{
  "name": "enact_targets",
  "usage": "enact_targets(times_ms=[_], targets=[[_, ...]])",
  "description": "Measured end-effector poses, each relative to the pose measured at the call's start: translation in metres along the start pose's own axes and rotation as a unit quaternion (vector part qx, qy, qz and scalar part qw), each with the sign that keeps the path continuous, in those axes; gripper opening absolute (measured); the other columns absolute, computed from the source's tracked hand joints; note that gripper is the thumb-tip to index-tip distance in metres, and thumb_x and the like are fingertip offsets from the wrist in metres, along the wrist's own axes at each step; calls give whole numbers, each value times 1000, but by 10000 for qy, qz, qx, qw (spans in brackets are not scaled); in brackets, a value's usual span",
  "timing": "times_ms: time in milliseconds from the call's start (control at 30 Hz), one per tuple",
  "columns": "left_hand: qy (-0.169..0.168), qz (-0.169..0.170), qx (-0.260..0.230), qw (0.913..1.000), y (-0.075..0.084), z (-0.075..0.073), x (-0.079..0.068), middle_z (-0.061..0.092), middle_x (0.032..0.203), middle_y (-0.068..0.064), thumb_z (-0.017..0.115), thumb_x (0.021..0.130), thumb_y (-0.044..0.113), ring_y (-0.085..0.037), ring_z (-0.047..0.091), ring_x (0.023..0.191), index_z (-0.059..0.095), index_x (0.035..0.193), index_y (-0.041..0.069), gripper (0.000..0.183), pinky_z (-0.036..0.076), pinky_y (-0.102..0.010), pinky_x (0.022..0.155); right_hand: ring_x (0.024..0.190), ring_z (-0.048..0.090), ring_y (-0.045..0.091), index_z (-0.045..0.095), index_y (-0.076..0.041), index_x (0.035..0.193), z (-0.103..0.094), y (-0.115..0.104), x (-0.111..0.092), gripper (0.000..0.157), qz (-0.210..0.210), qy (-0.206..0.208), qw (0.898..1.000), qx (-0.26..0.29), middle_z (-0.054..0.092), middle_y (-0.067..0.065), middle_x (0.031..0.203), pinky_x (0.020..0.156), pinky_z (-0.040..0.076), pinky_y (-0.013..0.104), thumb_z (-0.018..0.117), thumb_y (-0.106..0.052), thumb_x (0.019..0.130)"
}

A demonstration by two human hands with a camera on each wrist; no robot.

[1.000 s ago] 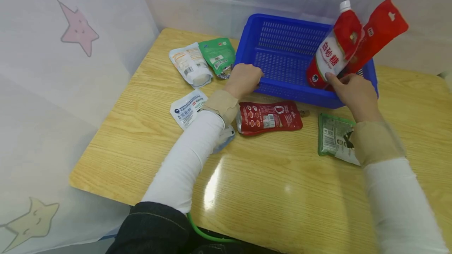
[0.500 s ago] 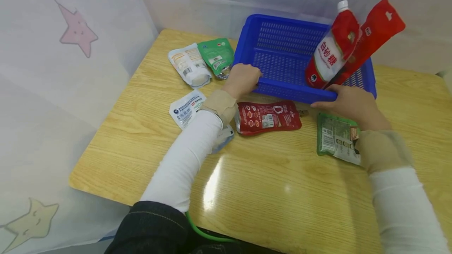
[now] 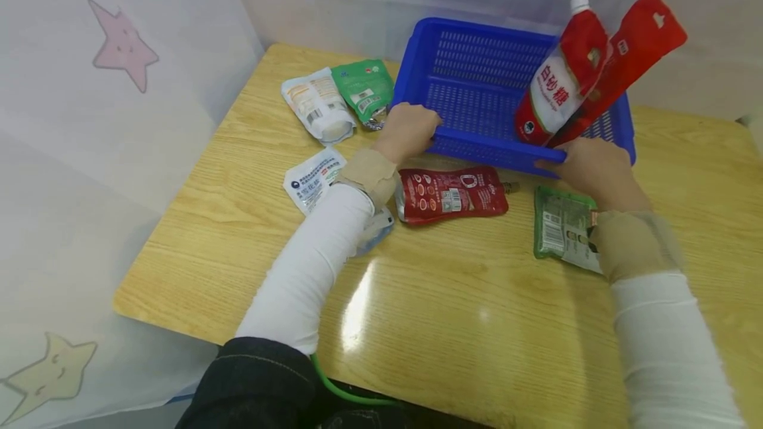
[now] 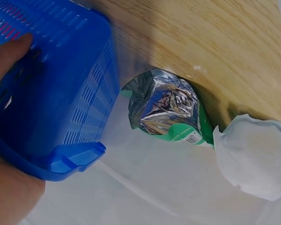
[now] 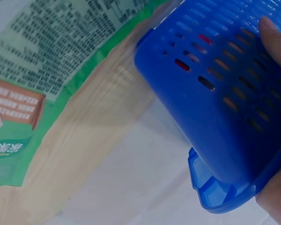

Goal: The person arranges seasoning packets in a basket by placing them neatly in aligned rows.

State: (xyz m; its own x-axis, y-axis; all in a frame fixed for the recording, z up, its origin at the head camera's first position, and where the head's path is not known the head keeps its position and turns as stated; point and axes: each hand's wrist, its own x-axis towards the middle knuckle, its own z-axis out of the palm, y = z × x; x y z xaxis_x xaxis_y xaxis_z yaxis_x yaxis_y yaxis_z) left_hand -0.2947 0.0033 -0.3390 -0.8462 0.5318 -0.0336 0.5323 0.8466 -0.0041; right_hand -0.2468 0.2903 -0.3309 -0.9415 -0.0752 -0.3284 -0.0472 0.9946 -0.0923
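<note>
A blue plastic basket (image 3: 483, 148) sits near the wall. My left hand (image 3: 408, 131) grips its front wall close to the left corner; in the left wrist view the thumb lies on the slotted outside. Farther right, my right hand (image 3: 601, 172) holds the same front rim, its thumb also outside in the right wrist view. Inside the basket's right end, a red and white sugar pouch (image 3: 551, 95) with a white cap leans upright. Behind it a long red packet (image 3: 646, 38) tilts out over the right side. The fingers inside the rim are mostly hidden.
Before the basket lie a dark red spouted pouch (image 3: 454, 196) and a green packet (image 3: 563, 227). To the left are a green pouch (image 3: 363, 90), a white pouch (image 3: 318, 108) and a white sachet (image 3: 311, 181). My left forearm partly covers another pale blue-white packet (image 3: 377, 230).
My right hand has left the sugar pouch and taken hold of the basket's front rim. The left hand keeps its grip, and the basket stays in about the same place.
</note>
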Motion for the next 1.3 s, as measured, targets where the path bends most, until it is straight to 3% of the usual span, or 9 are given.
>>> enact_targets(times_ms=[233,500,633,767,900,1000,1167,1300], targets=[[4,-17,-183,9998,2,-2,-4,71,115,-4,61,93,26,-21,66,108,68,113,15,24,47,-36,92,80,58,40,64,6,114,2,2,1,72,32,130,9999,80,67,23,82,59,47,46,53,-60,88],[-262,39,-440,9987,0,-3,-12,58,135,-6,65,90,25,-26,53,125,51,133,14,47,37,-38,107,81,57,41,70,3,102,2,0,2,69,88,84,9998,138,66,17,73,59,47,45,52,-63,87],[-295,27,-750,9967,1,-5,-19,51,142,-9,67,89,27,-27,45,133,44,140,11,58,31,-38,114,83,57,42,68,2,110,1,0,1,71,49,64,9999,91,67,20,77,60,47,46,51,-63,87],[-109,-111,-1156,9932,1,-10,-32,42,148,-12,66,90,28,-27,35,140,34,146,6,68,25,-38,119,83,57,43,63,4,117,0,1,-1,76,65,100,9999,63,67,24,82,59,46,46,51,-65,87],[239,-598,-1608,9849,-6,-13,-54,38,150,-15,60,93,28,-28,34,142,31,147,4,66,25,-39,119,81,56,42,63,6,116,-1,1,-2,81,152,153,9997,78,65,24,80,58,45,44,50,-68,85],[273,-1113,-1622,9801,-14,-12,-73,41,147,-18,57,95,28,-31,38,138,31,146,1,64,30,-39,117,81,55,43,63,6,116,-2,2,-2,81,171,191,9996,94,65,24,80,58,44,45,49,-68,86],[-322,-1945,-1170,9734,-23,0,-103,53,128,-23,55,96,35,-34,52,120,44,132,-7,57,46,-42,101,78,55,41,63,6,116,-1,4,-1,80,160,144,9997,143,65,20,74,57,44,44,49,-67,86],[-904,-2618,-726,9581,-26,10,-124,58,111,-22,49,97,46,-33,58,103,53,115,-9,58,53,-40,84,77,55,40,63,7,115,2,3,1,81,127,104,9998,152,64,19,73,58,44,45,49,-67,86]])
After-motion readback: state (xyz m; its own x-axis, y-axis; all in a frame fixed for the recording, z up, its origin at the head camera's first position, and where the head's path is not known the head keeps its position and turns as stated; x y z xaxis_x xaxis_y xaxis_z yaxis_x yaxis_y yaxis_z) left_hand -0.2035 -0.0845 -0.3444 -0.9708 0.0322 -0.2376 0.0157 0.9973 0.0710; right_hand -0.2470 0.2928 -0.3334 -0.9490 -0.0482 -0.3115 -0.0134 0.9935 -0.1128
